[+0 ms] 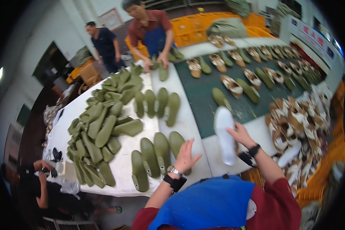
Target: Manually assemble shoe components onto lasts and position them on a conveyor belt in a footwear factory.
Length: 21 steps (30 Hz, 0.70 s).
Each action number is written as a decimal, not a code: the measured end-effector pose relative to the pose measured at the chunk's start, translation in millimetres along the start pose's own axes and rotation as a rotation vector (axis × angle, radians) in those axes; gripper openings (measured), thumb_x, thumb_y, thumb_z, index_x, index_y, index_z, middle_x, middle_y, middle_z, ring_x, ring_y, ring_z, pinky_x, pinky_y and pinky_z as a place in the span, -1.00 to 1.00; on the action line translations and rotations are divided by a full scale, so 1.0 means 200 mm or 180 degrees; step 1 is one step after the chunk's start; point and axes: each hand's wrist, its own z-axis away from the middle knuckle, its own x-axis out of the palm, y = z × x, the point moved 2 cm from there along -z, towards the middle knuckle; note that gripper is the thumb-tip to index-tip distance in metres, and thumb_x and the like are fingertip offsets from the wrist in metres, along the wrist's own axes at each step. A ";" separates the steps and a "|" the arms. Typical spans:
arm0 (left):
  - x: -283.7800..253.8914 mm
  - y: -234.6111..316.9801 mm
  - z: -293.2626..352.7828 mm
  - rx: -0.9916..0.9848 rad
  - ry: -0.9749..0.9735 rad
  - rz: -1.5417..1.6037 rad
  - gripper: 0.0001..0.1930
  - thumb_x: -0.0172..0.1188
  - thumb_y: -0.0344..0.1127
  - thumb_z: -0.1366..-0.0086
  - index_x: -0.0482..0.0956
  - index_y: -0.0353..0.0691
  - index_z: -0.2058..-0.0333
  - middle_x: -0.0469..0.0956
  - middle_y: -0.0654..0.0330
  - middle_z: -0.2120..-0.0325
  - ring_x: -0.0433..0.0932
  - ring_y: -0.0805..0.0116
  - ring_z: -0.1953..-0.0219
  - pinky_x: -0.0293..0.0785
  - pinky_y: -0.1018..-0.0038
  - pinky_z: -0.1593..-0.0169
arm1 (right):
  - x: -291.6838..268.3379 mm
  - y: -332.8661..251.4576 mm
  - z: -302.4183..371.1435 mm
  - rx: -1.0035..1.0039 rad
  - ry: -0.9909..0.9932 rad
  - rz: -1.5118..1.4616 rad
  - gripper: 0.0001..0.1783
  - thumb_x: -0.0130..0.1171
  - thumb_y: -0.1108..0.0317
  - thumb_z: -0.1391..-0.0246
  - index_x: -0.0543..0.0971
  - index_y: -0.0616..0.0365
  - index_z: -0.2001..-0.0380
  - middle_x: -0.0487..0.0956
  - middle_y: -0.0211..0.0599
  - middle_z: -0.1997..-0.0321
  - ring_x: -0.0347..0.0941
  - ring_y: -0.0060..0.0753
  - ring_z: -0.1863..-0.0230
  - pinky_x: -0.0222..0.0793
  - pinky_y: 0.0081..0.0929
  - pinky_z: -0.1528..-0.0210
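Observation:
My right hand (241, 135) grips a white shoe-shaped piece (223, 132), its long flat side showing, over the near edge of the green conveyor belt (207, 119). My left hand (186, 156) is open, thumb and fingers spread. It hovers by the rightmost olive shoe last (176, 142) of the near row and partly covers it; I cannot tell whether they touch. More olive lasts (145, 153) stand beside that one, with a second short row (163, 101) behind. Just beyond the white piece, another last (219, 96) lies on the belt.
A heap of olive lasts (103, 130) covers the left of the white table. Brown-and-white shoe uppers (291, 126) pile up at my right. Lasts and uppers (232, 85) line the belt. Across the table a co-worker (149, 30) handles lasts; other people are at the left.

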 end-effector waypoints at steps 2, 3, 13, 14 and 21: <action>-0.08 0.23 -0.08 0.0345 0.0200 0.0070 -0.07 0.35 -0.08 0.00 -0.01 -0.27 -0.24 0.11 -0.23 -0.16 0.13 -0.15 -0.21 0.12 0.18 -0.24 | 0.17 -0.12 -0.04 -0.0048 0.0122 -0.0432 -0.51 0.20 0.26 -0.04 0.40 0.42 0.05 0.54 -0.10 0.13 0.48 -0.39 0.14 0.40 -0.46 0.08; -0.10 0.32 -0.10 0.0358 0.0265 -0.0191 -0.03 0.37 -0.07 0.04 -0.03 -0.29 -0.24 0.08 -0.24 -0.17 0.13 -0.17 -0.21 0.11 0.17 -0.24 | 0.24 -0.18 -0.04 -0.0051 0.0049 -0.0622 -0.49 0.19 0.25 -0.05 0.39 0.41 0.04 0.53 -0.11 0.11 0.47 -0.39 0.12 0.38 -0.47 0.07; -0.19 0.35 -0.10 -0.0701 0.0126 0.3244 -0.05 0.18 -0.28 -0.04 -0.24 -0.16 -0.31 0.09 -0.06 -0.19 0.24 0.07 -0.18 0.24 0.31 -0.19 | 0.28 -0.24 0.11 -0.0396 -0.0618 -0.1387 -0.39 0.11 0.39 -0.11 0.19 0.22 -0.21 0.44 -0.29 0.02 0.40 -0.53 0.04 0.37 -0.52 0.00; -0.20 0.40 -0.09 -0.0827 0.0038 0.4110 -0.06 0.14 -0.31 -0.06 -0.28 -0.15 -0.32 0.06 -0.02 -0.21 0.22 0.12 -0.20 0.22 0.31 -0.20 | 0.31 -0.20 0.11 -0.0781 -0.0633 -0.0799 -0.37 0.12 0.44 -0.08 0.19 0.21 -0.22 0.43 -0.26 -0.01 0.39 -0.50 0.02 0.36 -0.50 -0.02; -0.16 0.39 -0.10 -0.0443 -0.0496 0.4053 -0.05 0.11 -0.25 -0.08 -0.35 -0.20 -0.30 0.07 0.01 -0.20 0.17 0.20 -0.22 0.19 0.35 -0.22 | 0.36 -0.36 0.20 -0.1398 0.0038 -0.0529 -0.38 0.17 0.54 0.07 0.32 0.15 -0.13 0.42 -0.16 0.07 0.43 -0.26 0.06 0.39 -0.43 0.05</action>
